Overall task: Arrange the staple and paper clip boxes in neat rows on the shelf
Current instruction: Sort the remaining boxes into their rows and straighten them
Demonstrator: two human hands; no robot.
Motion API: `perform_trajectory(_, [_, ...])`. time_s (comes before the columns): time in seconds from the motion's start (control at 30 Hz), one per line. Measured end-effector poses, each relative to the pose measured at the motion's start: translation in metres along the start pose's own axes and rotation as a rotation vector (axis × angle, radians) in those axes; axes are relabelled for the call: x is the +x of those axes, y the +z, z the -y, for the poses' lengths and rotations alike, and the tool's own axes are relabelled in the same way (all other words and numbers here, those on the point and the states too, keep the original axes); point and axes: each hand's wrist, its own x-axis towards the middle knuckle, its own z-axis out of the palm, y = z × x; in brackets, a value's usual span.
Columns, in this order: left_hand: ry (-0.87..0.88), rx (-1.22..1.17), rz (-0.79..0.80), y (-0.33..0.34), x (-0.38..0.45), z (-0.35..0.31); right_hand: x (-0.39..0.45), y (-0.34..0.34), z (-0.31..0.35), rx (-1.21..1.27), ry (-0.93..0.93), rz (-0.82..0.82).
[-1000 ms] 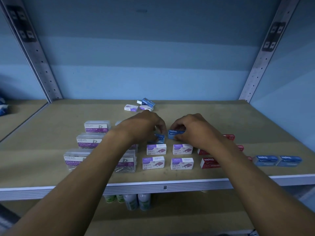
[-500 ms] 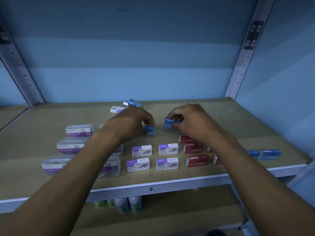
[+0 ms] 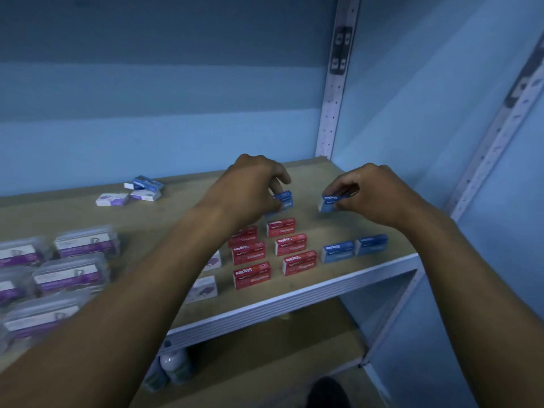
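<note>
My left hand point(image 3: 250, 189) pinches a small blue staple box point(image 3: 285, 200) above the back of the red rows. My right hand point(image 3: 374, 195) pinches a second blue staple box point(image 3: 331, 202) further right, over bare shelf. Red staple boxes point(image 3: 290, 244) lie in two rows on the wooden shelf point(image 3: 323, 275). Two blue staple boxes point(image 3: 354, 248) sit side by side near the front right edge. White and purple staple boxes point(image 3: 204, 288) show partly under my left forearm. Clear paper clip boxes point(image 3: 70, 275) stand in rows at the left.
Three loose boxes point(image 3: 138, 191), one blue on two white, lie at the back left. A perforated metal upright point(image 3: 332, 92) stands at the back right corner. Bottles point(image 3: 173, 366) stand on the lower shelf. A dark shoe point(image 3: 329, 393) shows at the bottom.
Both hands have carried their blue boxes to the right, from over the white and purple boxes to behind and beside the red rows. The view has swung right too.
</note>
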Motion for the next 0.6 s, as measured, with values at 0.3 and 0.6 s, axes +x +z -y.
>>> perform_trajectory(0.3, [0.035,-0.054,0.119,0.06,0.026,-0.043,-0.019,-0.012,-0.039,-0.01,0.029,0.112])
perform_trajectory(0.6, [0.018,0.046,0.174,0.082,0.027,-0.047,-0.016,0.0,-0.046,-0.006,0.056,0.181])
